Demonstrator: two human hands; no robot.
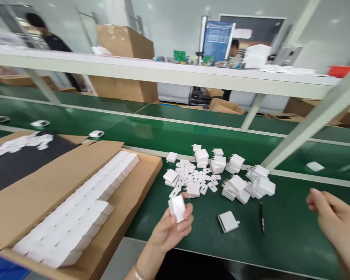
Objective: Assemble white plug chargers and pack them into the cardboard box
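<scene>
My left hand (175, 225) is closed around a white charger (177, 208), held upright just above the near edge of the green bench. Over the bench at the far right, my right hand (334, 217) has its fingers curled in; whether anything is inside them cannot be made out. Between the hands lie a single white charger (228, 221) and a black pen (261, 218). Behind them are stacked white chargers with pins (236, 186) and a pile of small flat white pieces (189, 171). One white charger (193, 189) sits close behind my left hand.
To the left, an open cardboard box (146, 171) holds rows of white blocks (76, 210). The green conveyor (169, 132) behind carries several white devices (96, 133). A slanted metal post (297, 132) supports the shelf (175, 74). Two people are in the background.
</scene>
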